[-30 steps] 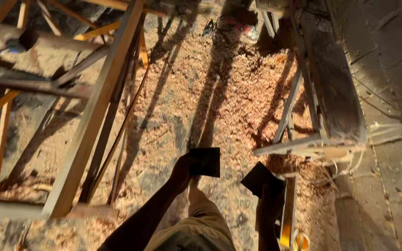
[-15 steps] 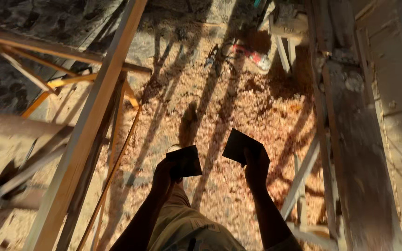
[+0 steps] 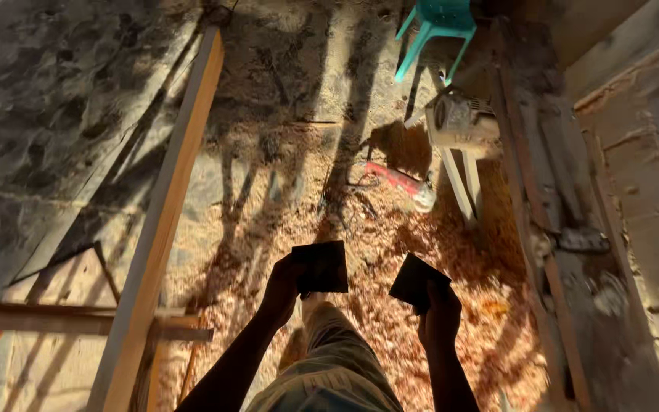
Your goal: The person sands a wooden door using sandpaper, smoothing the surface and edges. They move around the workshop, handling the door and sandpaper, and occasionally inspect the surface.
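A: Ground first. Floor is rough concrete, grey and pitted at the far side, buried nearer in a thick spread of reddish wood shavings. Low sun, long leg-like shadows across it.

B: Room edges?

A: Weathered plank wall on the right, cracked and dusty. A pale squared timber beam runs diagonally down the left, crossing a darker horizontal rail. Far end: a turquoise plastic stool, a boxy off-white machine on thin legs, a red hand tool lying in the shavings.

B: Hands?

A: Both in shadow, held out over the shavings. Left hand: fingers closed round the edge of a dark square sheet, flat, thin, matte. Right hand: fingers gripping a second dark sheet, same kind, tilted corner-up. The two sheets sit near each other, apart, not touching.

B: Material of the sheets?

A: Cannot tell; silhouetted. Khaki trouser leg below, between the forearms
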